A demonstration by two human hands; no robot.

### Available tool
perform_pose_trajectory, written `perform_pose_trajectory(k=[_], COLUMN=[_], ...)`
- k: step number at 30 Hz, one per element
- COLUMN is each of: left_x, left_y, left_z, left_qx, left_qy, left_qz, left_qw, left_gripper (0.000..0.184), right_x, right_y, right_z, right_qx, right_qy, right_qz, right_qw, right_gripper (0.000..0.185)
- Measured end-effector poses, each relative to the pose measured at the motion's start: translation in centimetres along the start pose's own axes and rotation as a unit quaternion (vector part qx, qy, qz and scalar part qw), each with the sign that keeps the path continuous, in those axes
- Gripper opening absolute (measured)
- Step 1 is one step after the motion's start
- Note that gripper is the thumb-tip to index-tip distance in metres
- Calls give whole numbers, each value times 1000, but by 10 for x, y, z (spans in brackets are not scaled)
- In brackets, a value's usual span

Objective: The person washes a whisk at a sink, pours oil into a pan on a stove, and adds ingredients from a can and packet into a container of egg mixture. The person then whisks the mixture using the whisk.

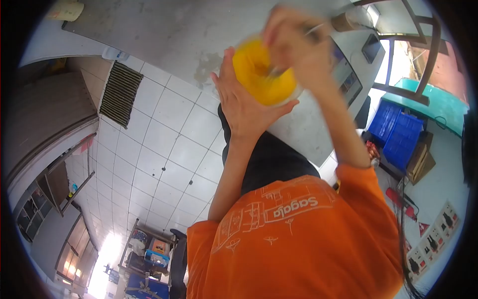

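A round container [298, 93] with a pale rim is at the table's edge, filled with something bright yellow [271, 92]. My left hand [243, 107] is open against its near side, fingers and thumb spread around it. Above the container, my right hand [298, 47] is closed and smeared by motion. A thin metal utensil [275, 73] reaches from it down into the yellow filling; blur hides whether it is a spoon, a fork or a whisk.
The grey table [164, 35] stretches ahead and to the left. A laptop-like screen [351, 77] stands at the right. Blue crates [393, 127] and a turquoise tub [433, 102] are farther right. White floor tiles [164, 129] and a striped mat [121, 94] are at the left.
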State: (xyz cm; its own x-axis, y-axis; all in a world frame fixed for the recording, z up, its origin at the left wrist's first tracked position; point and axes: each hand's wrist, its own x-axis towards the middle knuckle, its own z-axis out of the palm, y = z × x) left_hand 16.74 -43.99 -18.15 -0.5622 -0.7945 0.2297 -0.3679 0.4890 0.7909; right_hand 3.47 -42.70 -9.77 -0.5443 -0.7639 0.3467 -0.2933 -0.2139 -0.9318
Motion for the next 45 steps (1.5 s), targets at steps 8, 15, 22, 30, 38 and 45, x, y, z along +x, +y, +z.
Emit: perform_pose_trajectory(k=[8, 15, 22, 30, 38, 45], left_x=[-3, -3, -7, 3, -3, -5], left_y=[1, 2, 4, -1, 4, 0], left_z=[11, 12, 6, 12, 5, 6], left_qx=[-52, -56, -62, -72, -66, -113], left_qy=[37, 55, 30, 47, 20, 1], left_qz=[4, 27, 1, 18, -8, -7], left_qw=[998, 997, 998, 996, 998, 994], left_gripper=[135, 136, 137, 135, 135, 135], right_x=[-10, -30, -29, 16, 27, -12], right_y=[26, 40, 66, 35, 57, 41], right_z=[-19, -14, -41, -52, -61, -28], right_qx=[27, -72, -73, 39, 265, -435], right_qy=[-15, 36, -99, -17, -67, -218], right_qz=[179, 156, 210, 133, 87, 196], right_qw=[983, 984, 970, 990, 958, 851], right_gripper=[21, 19, 18, 20, 12, 27])
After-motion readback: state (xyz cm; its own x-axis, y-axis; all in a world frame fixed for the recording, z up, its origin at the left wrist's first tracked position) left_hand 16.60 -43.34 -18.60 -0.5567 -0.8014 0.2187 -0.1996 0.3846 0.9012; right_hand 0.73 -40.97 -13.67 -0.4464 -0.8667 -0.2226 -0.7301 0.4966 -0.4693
